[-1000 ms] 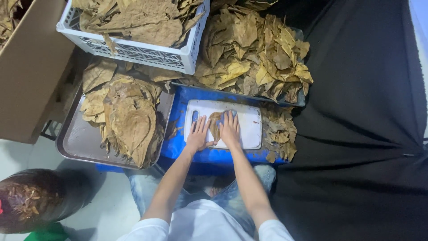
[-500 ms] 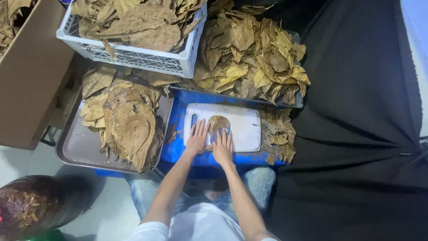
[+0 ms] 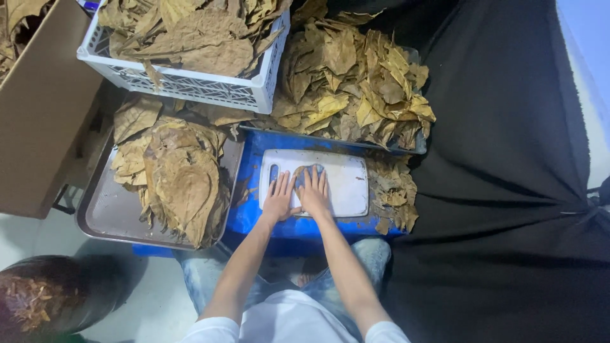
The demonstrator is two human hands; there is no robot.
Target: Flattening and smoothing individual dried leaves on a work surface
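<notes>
Pressing flat with both palms, the person works a single dried brown leaf [image 3: 307, 173] on a white cutting board [image 3: 346, 181], which lies on a blue surface [image 3: 251, 209] in front of the knees. The leaf is thin, mottled tan to dark brown, and only its far end shows beyond the fingertips; the rest is covered. The left hand [image 3: 279, 198] lies open, fingers spread and flat, at the board's near left part, beside its handle slot. The right hand [image 3: 314, 194] lies touching it, fingers straight and close together, resting on the leaf.

Left of the board, a metal tray [image 3: 108, 213] carries a stack of large flattened leaves [image 3: 181, 181]. Beyond the board sits a loose heap of curled yellow-brown leaves [image 3: 352, 92], and a white plastic crate [image 3: 184, 86] filled with further leaves. Leaf scraps [image 3: 391, 194] lie just right of the board. A cardboard box [image 3: 38, 114] stands at far left; black cloth [image 3: 508, 190] covers the right side.

Compared with half a second earlier, more of the leaf is hidden: both hands have slid forward over it, and the fingers sit nearer the board's far edge.
</notes>
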